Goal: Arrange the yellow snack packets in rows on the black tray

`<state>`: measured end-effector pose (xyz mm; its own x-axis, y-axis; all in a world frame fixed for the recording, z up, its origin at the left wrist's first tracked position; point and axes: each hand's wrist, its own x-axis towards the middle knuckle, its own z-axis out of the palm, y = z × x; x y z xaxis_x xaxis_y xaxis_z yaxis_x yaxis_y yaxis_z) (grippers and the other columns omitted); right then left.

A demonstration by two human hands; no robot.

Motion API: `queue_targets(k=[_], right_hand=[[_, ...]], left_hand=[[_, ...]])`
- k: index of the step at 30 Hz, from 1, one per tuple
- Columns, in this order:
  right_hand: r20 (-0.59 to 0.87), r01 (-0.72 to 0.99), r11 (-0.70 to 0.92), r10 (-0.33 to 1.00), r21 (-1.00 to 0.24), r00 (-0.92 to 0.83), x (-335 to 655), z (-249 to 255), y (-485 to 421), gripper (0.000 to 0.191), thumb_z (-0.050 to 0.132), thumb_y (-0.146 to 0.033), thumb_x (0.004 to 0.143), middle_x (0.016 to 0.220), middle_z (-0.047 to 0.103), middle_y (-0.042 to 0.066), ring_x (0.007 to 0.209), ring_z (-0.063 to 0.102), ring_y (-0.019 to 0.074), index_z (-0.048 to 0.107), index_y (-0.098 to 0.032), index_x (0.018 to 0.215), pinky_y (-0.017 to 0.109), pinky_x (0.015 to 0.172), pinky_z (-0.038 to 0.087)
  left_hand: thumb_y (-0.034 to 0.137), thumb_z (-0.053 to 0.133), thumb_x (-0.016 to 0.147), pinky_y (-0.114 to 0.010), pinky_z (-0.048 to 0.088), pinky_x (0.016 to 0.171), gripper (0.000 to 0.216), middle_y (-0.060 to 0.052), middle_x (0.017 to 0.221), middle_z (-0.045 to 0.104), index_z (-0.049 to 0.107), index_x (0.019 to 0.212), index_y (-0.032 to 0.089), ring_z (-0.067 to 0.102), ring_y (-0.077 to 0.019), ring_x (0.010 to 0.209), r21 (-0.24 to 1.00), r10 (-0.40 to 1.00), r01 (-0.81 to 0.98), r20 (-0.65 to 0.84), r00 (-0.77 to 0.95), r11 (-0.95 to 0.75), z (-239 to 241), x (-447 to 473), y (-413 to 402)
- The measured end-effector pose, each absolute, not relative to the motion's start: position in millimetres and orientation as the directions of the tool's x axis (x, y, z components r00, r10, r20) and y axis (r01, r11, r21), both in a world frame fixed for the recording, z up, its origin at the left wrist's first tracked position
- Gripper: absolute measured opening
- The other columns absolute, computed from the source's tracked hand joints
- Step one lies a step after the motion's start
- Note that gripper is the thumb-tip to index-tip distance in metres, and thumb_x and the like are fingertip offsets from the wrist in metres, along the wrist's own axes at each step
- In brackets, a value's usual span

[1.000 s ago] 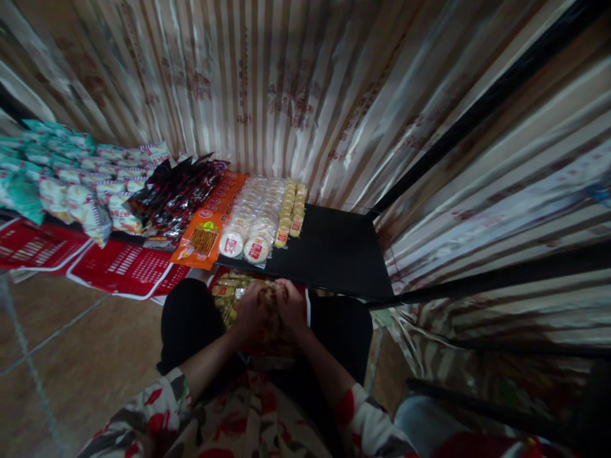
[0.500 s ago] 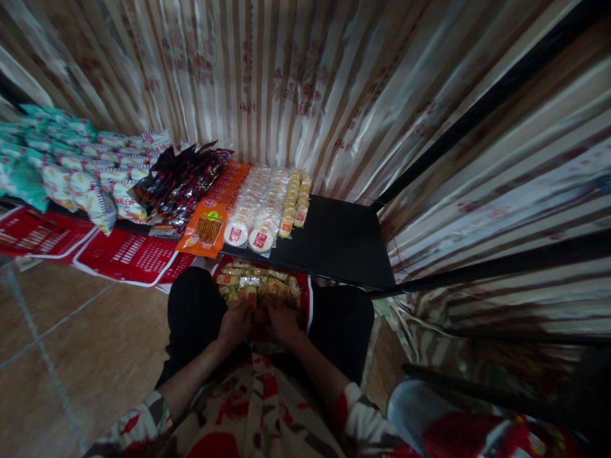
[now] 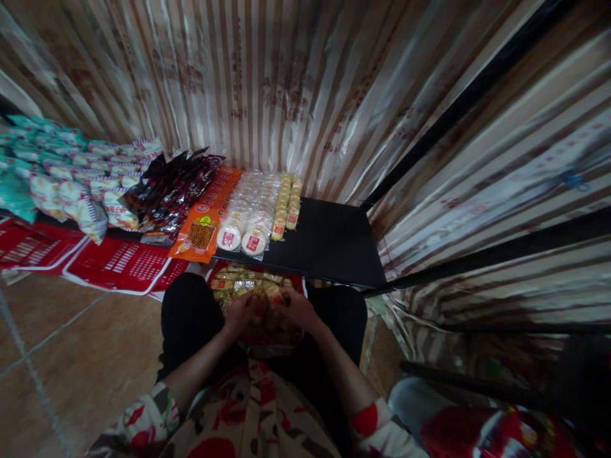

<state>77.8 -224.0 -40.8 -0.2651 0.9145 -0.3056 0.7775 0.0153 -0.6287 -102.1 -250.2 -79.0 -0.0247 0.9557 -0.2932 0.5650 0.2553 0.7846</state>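
Observation:
Between my knees is a red basket [image 3: 305, 289] full of small snack packets [image 3: 233, 277] in yellow, shiny wrappers. My left hand [image 3: 240, 313] is over the near part of the basket, its fingers curled round a yellow packet. Beside it my right hand [image 3: 296, 309] grips another yellow packet [image 3: 273, 292], thumb and fingers closed on it. Dim light and blur hide the fingertips and the lower edges of both packets. Beyond the basket, two rows of similar yellow packets [image 3: 285, 207] lie on a black shelf [image 3: 329, 242].
Left of the yellow rows, the shelf bears clear-wrapped round white crackers [image 3: 241, 216], orange bags [image 3: 200, 222], dark bags [image 3: 174, 191], white bags [image 3: 90, 184] and green bags [image 3: 28, 159]. Red baskets [image 3: 119, 261] stand below. A striped curtain [image 3: 267, 83] and black frame bars [image 3: 458, 102] enclose the shelf.
My right hand has moved up and outward, and a yellow packet now shows at its fingers. My left hand stays close to the same place. The view has shifted slightly.

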Motion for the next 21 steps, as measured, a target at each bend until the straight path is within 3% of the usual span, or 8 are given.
queue_targets(k=[3,6,10,12,17,21], right_hand=[[-0.229,0.702,-0.046,0.959,-0.711,-0.169,78,-32,-220,0.024,0.062,-0.035,0.074,0.086,0.066,0.002,0.076,0.06,0.0153,0.054,-0.02,0.092,0.024,0.066,0.041],[-0.183,0.663,-0.079,0.979,-0.745,-0.089,74,-28,-218,0.023,0.06,-0.035,0.075,0.084,0.066,0.002,0.074,0.061,0.0155,0.053,-0.02,0.091,0.025,0.066,0.043],[-0.105,0.612,-0.061,0.994,-0.788,-0.035,74,-33,-215,0.02,0.058,-0.032,0.075,0.087,0.067,0.003,0.079,0.062,0.0172,0.052,-0.021,0.09,0.027,0.07,0.045],[-0.108,0.504,-0.072,0.993,-0.861,-0.043,79,-38,-210,0.021,0.059,-0.032,0.074,0.089,0.067,0.003,0.08,0.063,0.0173,0.052,-0.022,0.091,0.029,0.071,0.048],[-0.129,0.1,-0.121,0.989,-0.988,-0.076,93,-43,-191,0.033,0.065,-0.036,0.066,0.09,0.067,0.004,0.08,0.064,0.0172,0.051,-0.023,0.094,0.031,0.073,0.052],[-0.127,0.033,-0.125,0.991,-0.992,-0.051,102,-41,-171,0.038,0.066,-0.04,0.064,0.089,0.066,0.006,0.082,0.064,0.0174,0.052,-0.02,0.093,0.033,0.078,0.051]], left_hand=[[0.036,0.039,0.084,-0.031,0.046,0.083,0.032,-0.005,0.097,0.067,0.061,0.1,0.018,0.061,-0.0185,0.092,0.937,0.974,0.275,-0.227,0.02,0.213,-62,-89,-246],[0.037,0.047,0.08,-0.029,0.047,0.08,0.032,-0.004,0.096,0.067,0.058,0.103,0.018,0.061,-0.0171,0.089,0.971,0.979,0.13,-0.203,0.022,0.198,-47,-73,-237],[0.027,0.051,0.075,-0.024,0.047,0.068,0.02,-0.001,0.078,0.065,0.059,0.091,0.017,0.06,-0.0132,0.071,0.951,0.971,0.199,-0.236,-0.03,0.237,-39,-57,-223],[0.022,0.049,0.075,-0.023,0.046,0.064,0.016,0.0,0.074,0.064,0.06,0.086,0.017,0.058,-0.0119,0.067,0.944,0.974,0.24,-0.223,-0.052,0.229,-37,-51,-215],[0.02,0.049,0.074,-0.022,0.046,0.065,0.017,0.0,0.076,0.065,0.062,0.086,0.017,0.058,-0.0117,0.068,0.949,0.994,0.296,-0.103,-0.04,0.11,-30,-39,-189],[0.022,0.048,0.077,-0.023,0.047,0.066,0.021,-0.001,0.077,0.065,0.062,0.091,0.017,0.058,-0.0113,0.066,0.924,0.991,0.359,-0.121,-0.049,0.13,-24,-32,-164]])
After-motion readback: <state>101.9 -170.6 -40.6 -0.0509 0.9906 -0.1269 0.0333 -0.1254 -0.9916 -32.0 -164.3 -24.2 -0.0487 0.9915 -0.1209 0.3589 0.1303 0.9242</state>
